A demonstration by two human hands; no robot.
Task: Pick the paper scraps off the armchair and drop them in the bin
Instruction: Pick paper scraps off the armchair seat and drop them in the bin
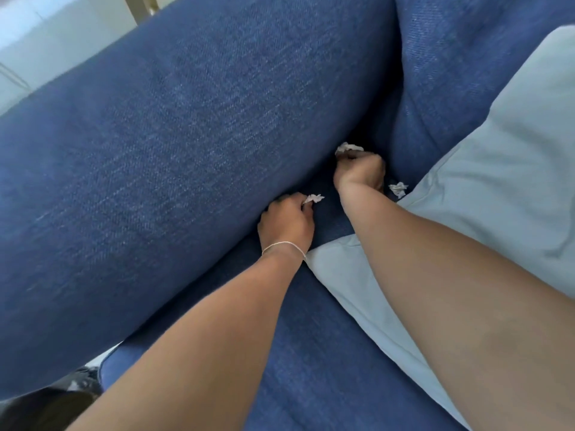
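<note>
My left hand was curled with its fingertips pinched on a small white paper scrap, low in the crease where the seat met the big blue armrest. A thin bracelet circled that wrist. My right hand was balled into a loose fist deeper in the corner, and a second crumpled scrap poked out above its knuckles, so I judged it was gripped there, though the fingers themselves were hidden from me. A third scrap lay loose just beside that hand, touching the edge of a pale grey cushion that rested on the armchair seat.

Both forearms reached forward from the bottom of the view, left beside the armrest, right across the cushion's corner. The chair back rose at upper right. I could not see the bin anywhere in this view.

To do this step well, I thought, the pinches should close fully on the paper and not on the weave, then lift straight up out of the crease so nothing tore or slid deeper. The loose scrap by the cushion could easily be nudged underneath, so it would be wise to gather it into the right fist before turning away to find the bin.
</note>
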